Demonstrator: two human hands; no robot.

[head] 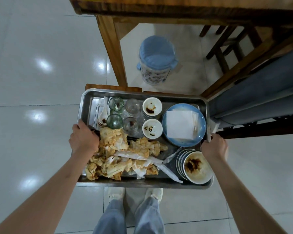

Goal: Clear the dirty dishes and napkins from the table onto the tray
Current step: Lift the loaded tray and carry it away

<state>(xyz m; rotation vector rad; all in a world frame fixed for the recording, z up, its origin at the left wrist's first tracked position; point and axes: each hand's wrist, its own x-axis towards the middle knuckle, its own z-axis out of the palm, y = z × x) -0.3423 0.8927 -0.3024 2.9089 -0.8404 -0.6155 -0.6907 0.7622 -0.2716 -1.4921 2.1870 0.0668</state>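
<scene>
With both hands clamped on the loaded tray (85, 97), left grip (84, 138) on one short end, right grip (213, 146) on the other; long axis crosswise, held level, counter (176, 5) ahead, soiled napkins (122, 156) leftward.

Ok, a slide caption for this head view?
Left hand and right hand hold the tray of dirty dishes and napkins beside the table.

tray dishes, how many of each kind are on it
glasses: 4
small white bowls: 2
blue plate: 1
spoons: at least 1
stacked bowls: count unclear
total that can be counted: 8
</scene>
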